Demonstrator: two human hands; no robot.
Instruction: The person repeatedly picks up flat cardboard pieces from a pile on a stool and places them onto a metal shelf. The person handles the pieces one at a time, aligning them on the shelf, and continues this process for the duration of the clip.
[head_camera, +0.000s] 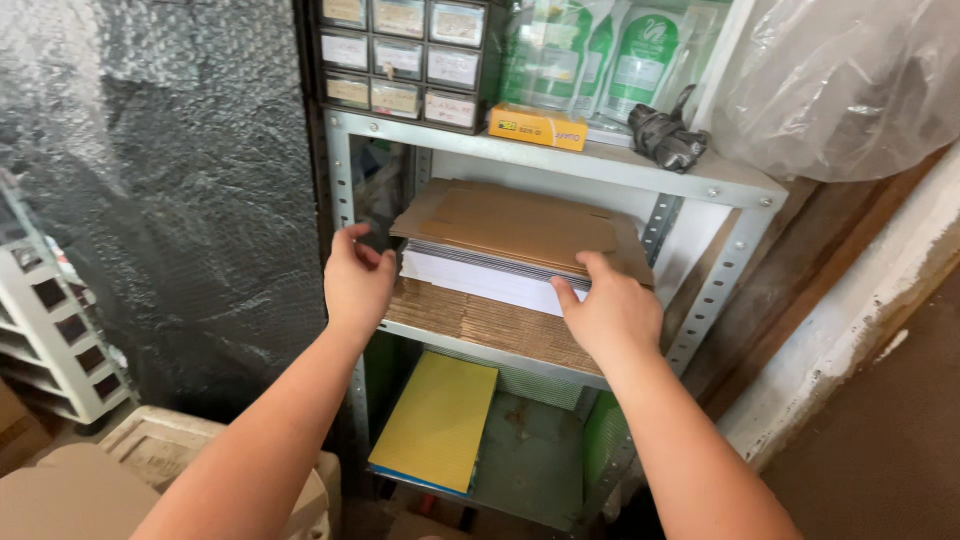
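Where hands (480, 295) grip, cardboard stack (515, 230) edge hidden.

Metal rack (745, 190), 3 levels seen. Top shelf: drawer cabinet (400, 50) at left edge, small flat box (537, 127) at front edge, centre, pouches (600, 55) behind it, gloves (668, 138) toward right edge. Middle shelf: flat cardboard stack (490, 325) at bottom, paper sheets (480, 280) on it, folded cartons (515, 225) on top. Left hand (357, 283) at stack's left corner; right hand (610, 310) on stack's front edge, right side. Bottom shelf: padded envelopes (437, 420) at left. Bubble wrap (160, 180) left of rack. Plastic sheet (840, 80) right of rack, above.
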